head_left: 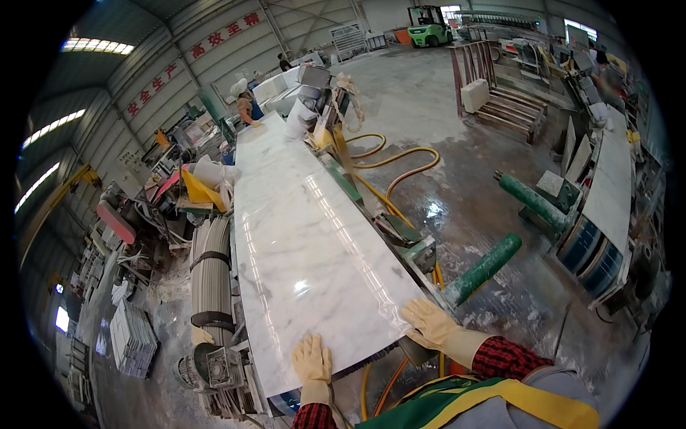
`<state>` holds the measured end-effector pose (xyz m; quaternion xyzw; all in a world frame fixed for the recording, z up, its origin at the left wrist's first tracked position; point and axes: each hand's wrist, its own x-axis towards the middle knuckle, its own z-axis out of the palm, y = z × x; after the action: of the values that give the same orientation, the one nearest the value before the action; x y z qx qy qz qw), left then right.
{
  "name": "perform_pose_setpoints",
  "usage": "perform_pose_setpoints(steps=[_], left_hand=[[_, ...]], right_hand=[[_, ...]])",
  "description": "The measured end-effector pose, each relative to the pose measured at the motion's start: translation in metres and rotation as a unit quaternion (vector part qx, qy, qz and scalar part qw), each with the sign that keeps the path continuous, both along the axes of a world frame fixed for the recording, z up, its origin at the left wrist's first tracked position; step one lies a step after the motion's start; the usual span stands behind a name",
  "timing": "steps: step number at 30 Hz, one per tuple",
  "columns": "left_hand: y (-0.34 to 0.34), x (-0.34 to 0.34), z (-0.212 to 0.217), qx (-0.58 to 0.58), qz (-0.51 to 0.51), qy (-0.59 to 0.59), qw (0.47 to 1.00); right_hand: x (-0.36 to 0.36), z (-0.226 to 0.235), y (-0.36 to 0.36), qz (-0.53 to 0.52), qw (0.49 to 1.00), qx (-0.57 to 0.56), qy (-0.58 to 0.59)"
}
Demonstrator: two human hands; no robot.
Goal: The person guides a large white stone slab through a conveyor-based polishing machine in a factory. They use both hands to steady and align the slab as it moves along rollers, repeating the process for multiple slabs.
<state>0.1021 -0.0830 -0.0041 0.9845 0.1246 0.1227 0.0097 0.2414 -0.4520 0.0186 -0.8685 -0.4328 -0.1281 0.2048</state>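
A long polished white marble slab (304,236) with grey veins lies on a machine bed, stretching away from me. My left hand (312,361), in a cream rubber glove, rests on its near edge, left of the middle, with fingers stretched forward and flat. At the slab's near right corner is my right hand (431,325), gloved the same way. Its fingers lie extended over the corner, and the palm is just off the edge. Neither hand is closed around the slab, as far as I can see. Red-and-black checked sleeves cover both forearms.
Green rollers (486,268) jut out at right, beside a second machine (607,200). Yellow hoses (407,159) curl across the wet floor. Left stand a motor (207,366) and stacked strips (132,339). A person (246,104) stands at the slab's far end; a forklift (429,30) is beyond.
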Motion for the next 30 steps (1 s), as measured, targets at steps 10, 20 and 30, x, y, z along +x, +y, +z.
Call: perform_pose_setpoints(steps=[10, 20, 30], left_hand=[[0.004, 0.000, -0.014, -0.003, 0.006, 0.016, 1.000], [-0.001, -0.004, -0.007, -0.013, 0.014, 0.038, 0.999], [-0.002, -0.006, -0.007, -0.012, -0.003, -0.006, 1.000]], right_hand=[[-0.003, -0.010, -0.004, -0.014, 0.999, -0.026, 0.039], [-0.006, -0.013, -0.007, -0.015, 0.998, -0.027, 0.049], [-0.005, 0.015, -0.009, 0.016, 0.996, -0.016, 0.086]])
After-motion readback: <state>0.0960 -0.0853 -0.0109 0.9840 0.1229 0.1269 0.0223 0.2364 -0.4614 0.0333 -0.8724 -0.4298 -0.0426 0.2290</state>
